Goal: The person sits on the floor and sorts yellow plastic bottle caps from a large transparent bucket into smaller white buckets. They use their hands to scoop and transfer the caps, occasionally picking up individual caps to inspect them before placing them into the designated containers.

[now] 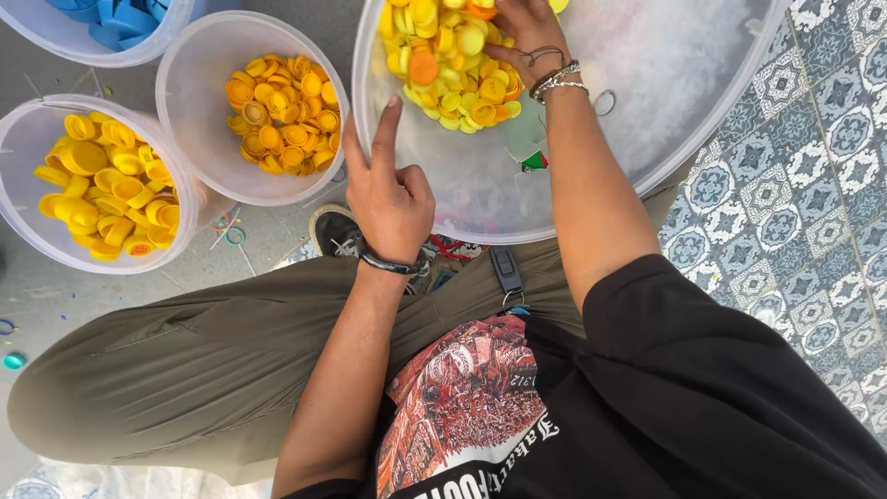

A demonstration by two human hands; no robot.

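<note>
here right hand (517, 28) digs, grip hidden, into the basin's (647, 139) mixed caps (448, 65); left hand (388, 199) half-curled, empty.

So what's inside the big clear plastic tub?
The big clear plastic tub holds yellow and orange plastic caps. The right hand covers some caps.
</note>
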